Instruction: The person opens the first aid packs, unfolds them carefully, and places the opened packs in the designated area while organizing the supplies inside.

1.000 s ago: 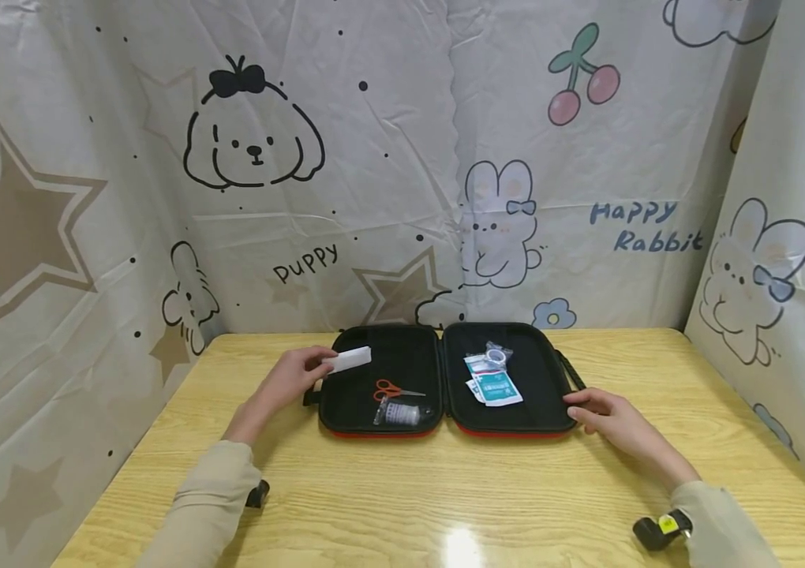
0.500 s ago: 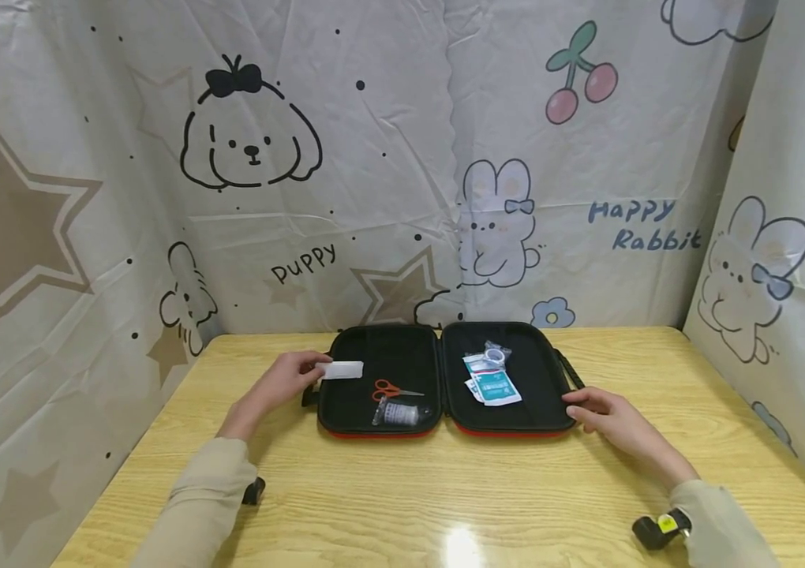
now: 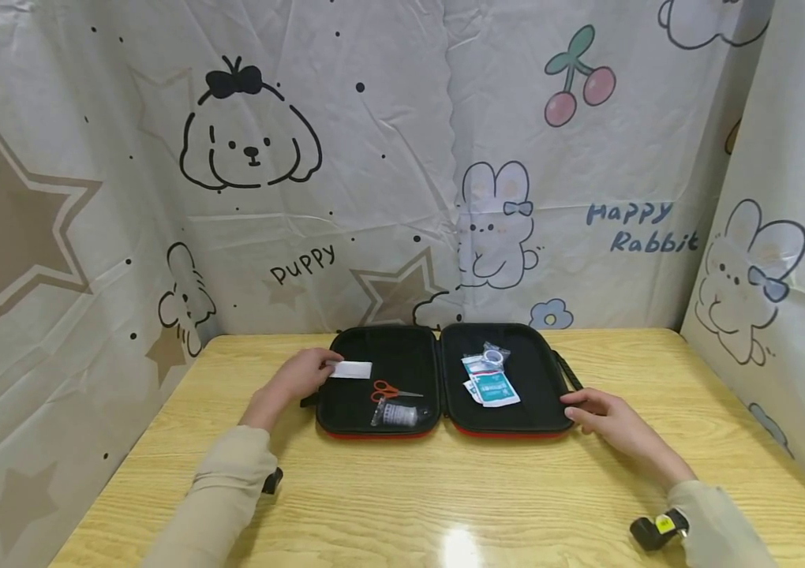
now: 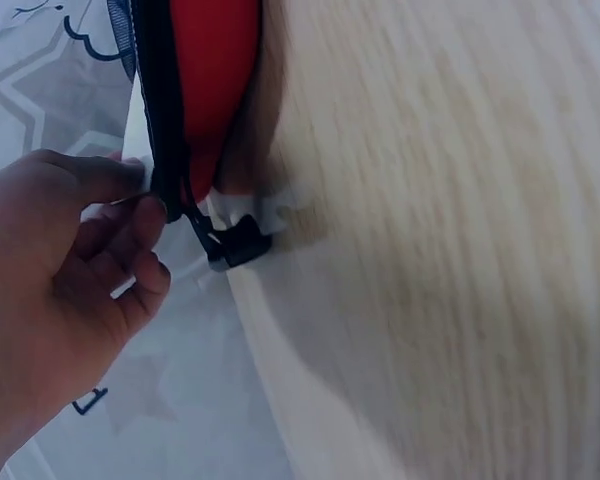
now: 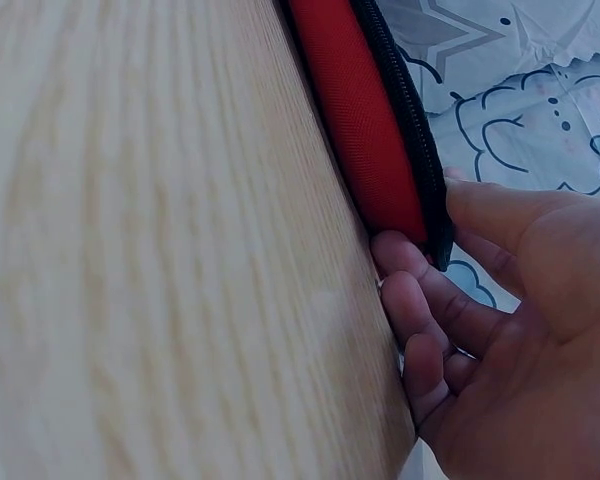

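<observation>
A zippered case (image 3: 564, 424), black inside and red outside, lies unfolded on the table. My left hand (image 3: 301, 372) pinches one end of a flat white rectangular packet (image 3: 353, 370) low over the case's left half. In the left wrist view, the left fingers (image 4: 130, 235) come right at the case's zipper edge, which hides most of the packet. My right hand (image 3: 604, 418) grips the case's right edge, thumb at the zipper rim and fingertips (image 5: 395, 250) against the red shell. Orange-handled scissors (image 3: 386, 391) and a plastic-wrapped white roll (image 3: 400, 414) lie in the left half.
Teal-and-white sachets (image 3: 495, 389) and a clear-bagged white ring-shaped roll (image 3: 493, 357) lie in the case's right half. A black strap (image 3: 569, 371) sticks out at its right side. Behind the wooden table (image 3: 402, 489) hangs a printed cloth (image 3: 388, 197).
The left hand first draws the white packet left and levels it from its tilt, then brings it slightly right again. The right hand stays at the case's edge.
</observation>
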The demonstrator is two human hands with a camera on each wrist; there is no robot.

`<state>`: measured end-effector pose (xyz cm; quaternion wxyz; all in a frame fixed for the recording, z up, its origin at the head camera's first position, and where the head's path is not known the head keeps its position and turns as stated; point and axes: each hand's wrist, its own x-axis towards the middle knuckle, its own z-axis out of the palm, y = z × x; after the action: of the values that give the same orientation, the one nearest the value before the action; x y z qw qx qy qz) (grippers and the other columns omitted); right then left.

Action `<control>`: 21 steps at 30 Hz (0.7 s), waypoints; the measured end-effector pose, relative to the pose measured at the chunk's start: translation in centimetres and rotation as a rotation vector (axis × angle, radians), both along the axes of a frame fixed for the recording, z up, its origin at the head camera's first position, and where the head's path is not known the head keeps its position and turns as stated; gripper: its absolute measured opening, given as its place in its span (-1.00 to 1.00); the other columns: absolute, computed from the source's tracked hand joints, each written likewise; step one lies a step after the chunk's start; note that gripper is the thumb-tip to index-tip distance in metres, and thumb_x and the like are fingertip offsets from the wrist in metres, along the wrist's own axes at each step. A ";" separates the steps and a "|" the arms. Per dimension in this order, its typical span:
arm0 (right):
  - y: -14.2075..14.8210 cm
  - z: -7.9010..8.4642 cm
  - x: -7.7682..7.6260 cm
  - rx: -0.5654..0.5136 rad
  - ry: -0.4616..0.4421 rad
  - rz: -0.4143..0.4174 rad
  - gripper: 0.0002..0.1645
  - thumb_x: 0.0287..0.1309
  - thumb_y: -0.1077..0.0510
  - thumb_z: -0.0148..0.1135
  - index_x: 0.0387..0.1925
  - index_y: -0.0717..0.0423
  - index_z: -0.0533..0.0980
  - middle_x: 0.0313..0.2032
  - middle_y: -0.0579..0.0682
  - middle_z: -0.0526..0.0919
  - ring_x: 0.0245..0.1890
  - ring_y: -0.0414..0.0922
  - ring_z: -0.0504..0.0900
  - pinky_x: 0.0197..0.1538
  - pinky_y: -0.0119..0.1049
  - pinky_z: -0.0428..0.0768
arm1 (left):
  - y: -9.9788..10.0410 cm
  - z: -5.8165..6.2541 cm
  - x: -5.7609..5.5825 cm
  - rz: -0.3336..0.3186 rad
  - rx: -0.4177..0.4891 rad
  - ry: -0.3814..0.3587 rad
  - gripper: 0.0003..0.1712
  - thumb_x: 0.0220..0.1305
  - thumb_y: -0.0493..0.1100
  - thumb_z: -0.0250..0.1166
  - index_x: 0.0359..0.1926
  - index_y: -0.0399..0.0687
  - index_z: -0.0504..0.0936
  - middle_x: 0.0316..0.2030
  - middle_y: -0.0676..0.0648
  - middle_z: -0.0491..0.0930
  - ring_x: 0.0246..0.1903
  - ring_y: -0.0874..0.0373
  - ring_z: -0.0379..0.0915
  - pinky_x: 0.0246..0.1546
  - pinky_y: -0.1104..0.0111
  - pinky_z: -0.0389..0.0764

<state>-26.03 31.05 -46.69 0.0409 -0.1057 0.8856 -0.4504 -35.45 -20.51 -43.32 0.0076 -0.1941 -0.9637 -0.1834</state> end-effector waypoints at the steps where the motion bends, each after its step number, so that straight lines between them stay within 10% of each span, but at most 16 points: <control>1: 0.0 0.0 0.0 -0.002 -0.002 -0.001 -0.52 0.25 -0.02 0.14 0.09 0.17 0.45 -0.26 0.09 0.59 -0.33 -0.07 0.53 -0.30 -0.32 0.46 | 0.2 0.0 -0.1 -0.004 -0.018 0.002 -0.67 0.31 -0.28 0.05 0.02 -0.20 0.60 -0.13 -0.15 0.63 -0.31 0.10 0.46 -0.16 0.20 0.47; 21: 0.1 -0.2 0.0 -0.009 0.012 0.006 -0.53 0.25 -0.02 0.15 0.08 0.17 0.46 -0.22 0.11 0.61 -0.31 -0.05 0.55 -0.27 -0.30 0.48 | 5.4 -0.1 -0.8 0.000 -0.045 -0.057 -0.69 0.25 -0.29 0.13 0.00 -0.22 0.62 -0.04 -0.14 0.61 -0.08 0.07 0.52 0.01 0.16 0.48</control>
<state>-26.02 31.19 -46.90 0.0363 -0.1116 0.8834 -0.4537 -36.25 -15.09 -43.39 -0.0242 -0.1890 -0.9674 -0.1670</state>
